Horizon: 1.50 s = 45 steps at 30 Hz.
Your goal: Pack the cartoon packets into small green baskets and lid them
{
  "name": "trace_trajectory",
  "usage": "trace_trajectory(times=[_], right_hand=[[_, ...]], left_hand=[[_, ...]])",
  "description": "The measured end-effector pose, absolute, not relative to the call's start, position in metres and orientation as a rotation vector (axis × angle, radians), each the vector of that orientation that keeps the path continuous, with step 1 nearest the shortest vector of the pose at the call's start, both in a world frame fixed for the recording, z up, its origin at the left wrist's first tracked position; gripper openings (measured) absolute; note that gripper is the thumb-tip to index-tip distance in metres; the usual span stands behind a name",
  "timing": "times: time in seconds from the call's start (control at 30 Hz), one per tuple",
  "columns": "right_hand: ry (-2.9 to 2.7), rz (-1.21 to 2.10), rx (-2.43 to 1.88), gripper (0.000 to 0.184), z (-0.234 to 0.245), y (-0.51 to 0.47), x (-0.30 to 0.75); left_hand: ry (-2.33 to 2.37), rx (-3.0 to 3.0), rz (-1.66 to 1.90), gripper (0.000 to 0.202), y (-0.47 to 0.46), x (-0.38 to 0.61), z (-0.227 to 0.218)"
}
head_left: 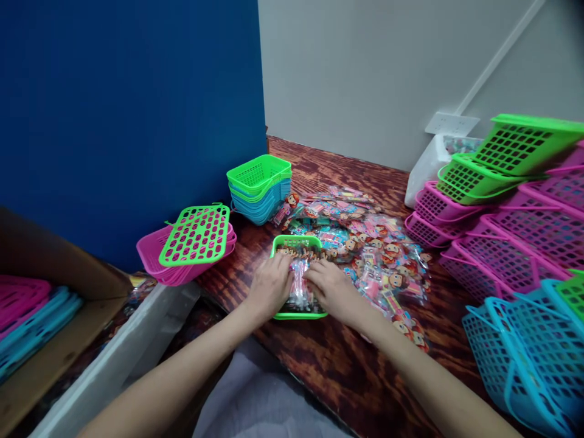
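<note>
A small green basket [292, 242] sits on the dark wooden table [328, 359] right in front of me, filled with clear-wrapped cartoon packets [300, 286]. My left hand [270, 285] rests on the basket's left side, fingers curled onto the packets. On the right side, my right hand [329, 287] presses down on the same packets. Both hands touch the packets inside the basket. Whether either hand actually grips a packet is unclear.
A heap of loose cartoon packets [374, 243] lies behind and right of the basket. Stacked green and blue baskets [260, 185] stand behind; pink baskets with a green lid [196, 234] at left. Pink, green and blue baskets [511, 243] pile at right. A cardboard box [55, 286] at far left.
</note>
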State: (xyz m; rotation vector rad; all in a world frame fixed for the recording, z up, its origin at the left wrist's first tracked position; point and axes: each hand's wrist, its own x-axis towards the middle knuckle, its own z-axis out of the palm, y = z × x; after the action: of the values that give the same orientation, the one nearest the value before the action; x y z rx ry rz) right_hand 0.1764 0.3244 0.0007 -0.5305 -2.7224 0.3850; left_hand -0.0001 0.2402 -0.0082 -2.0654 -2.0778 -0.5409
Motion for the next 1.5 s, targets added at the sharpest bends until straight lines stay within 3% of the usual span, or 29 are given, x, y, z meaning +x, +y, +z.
trace_trajectory(times=[0.2, 0.33, 0.77, 1.1, 1.2, 1.33, 1.4, 1.5], right_hand=[[-2.232, 0.474, -0.742, 0.021, 0.007, 0.335, 0.185], [-2.288, 0.406, -0.924, 0.026, -0.011, 0.335, 0.191], [-2.936, -0.145, -0.850, 0.039, -0.008, 0.337, 0.162], [-2.851, 0.166, -0.759, 0.037, -0.001, 0.353, 0.166], [-2.622, 0.237, -0.838, 0.042, 0.005, 0.348, 0.172], [-2.737, 0.155, -0.699, 0.044, -0.001, 0.326, 0.182], [-2.802, 0.108, -0.714, 0.045, -0.006, 0.317, 0.184], [-2.832, 0.043, -0.757, 0.049, -0.010, 0.309, 0.180]], left_hand=[[-2.254, -1.874, -1.018, 0.015, 0.245, 0.003, 0.012], [-2.228, -2.094, -1.272, 0.013, 0.255, 0.025, 0.018], [-1.946, -2.363, -0.140, 0.028, 0.231, -0.002, 0.003], [-1.897, -2.509, -0.073, 0.054, 0.232, -0.007, -0.015], [-1.993, -2.501, -0.382, 0.043, 0.228, -0.007, -0.013], [-2.111, -2.321, -0.936, 0.028, 0.221, -0.010, 0.001], [-2.105, -2.315, -0.843, 0.024, 0.219, -0.013, 0.008], [-1.956, -2.439, -0.391, 0.020, 0.218, -0.014, 0.012]])
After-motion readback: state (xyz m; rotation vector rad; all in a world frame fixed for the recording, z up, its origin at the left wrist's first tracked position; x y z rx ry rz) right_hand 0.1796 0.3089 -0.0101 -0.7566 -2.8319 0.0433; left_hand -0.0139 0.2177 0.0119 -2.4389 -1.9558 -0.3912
